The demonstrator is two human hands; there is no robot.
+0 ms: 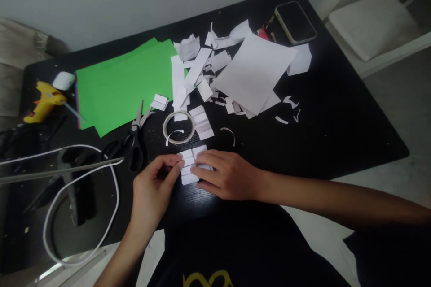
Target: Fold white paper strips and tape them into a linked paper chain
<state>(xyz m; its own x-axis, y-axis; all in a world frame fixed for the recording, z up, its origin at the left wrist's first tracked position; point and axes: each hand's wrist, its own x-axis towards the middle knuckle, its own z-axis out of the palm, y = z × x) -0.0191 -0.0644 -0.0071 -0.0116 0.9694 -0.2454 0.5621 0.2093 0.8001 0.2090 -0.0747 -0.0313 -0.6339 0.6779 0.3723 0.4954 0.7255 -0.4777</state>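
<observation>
And here's the left hand, thumb and forefinger pinched on the left edge of the folded white paper at the table's near side! The right hand lays slightly parted fingers over it. Beyond, a curled strip crosses the tape ring's rim, partly inside; a white case sits by the glue gun.

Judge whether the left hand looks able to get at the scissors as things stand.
Probably yes: the scissors lie close by the left hand, and nothing seems to cover their nearer handle, though that hand would first have to leave the folded white paper.
</observation>
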